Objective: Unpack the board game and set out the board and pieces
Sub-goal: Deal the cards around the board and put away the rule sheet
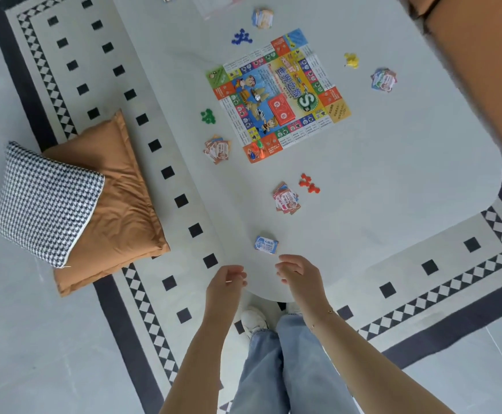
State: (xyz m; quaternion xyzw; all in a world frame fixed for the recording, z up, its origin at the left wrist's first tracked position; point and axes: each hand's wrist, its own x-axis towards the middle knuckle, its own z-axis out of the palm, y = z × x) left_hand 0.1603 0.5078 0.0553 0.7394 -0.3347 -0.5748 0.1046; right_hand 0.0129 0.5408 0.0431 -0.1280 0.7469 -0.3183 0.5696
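Observation:
The colourful game board (278, 95) lies unfolded on the pale table (393, 180), with a red card stack (282, 110) and a few pawns (255, 149) on it. Around it lie piles of blue (241, 37), yellow (351, 60), green (208, 116) and red pieces (309, 183), and card piles (217, 148) (286, 198) (383, 79) (262, 17). A small blue pack of notes (266, 245) lies near the table's near edge. My left hand (227, 280) and my right hand (296, 271) hover just short of it, fingers loosely curled, holding nothing.
An orange cushion (115, 204) and a houndstooth cushion (46, 204) lie on the patterned rug (160, 162) to the left. An orange sofa edge (488, 70) fills the top right. My legs and white shoes (254, 321) stand at the table's near end.

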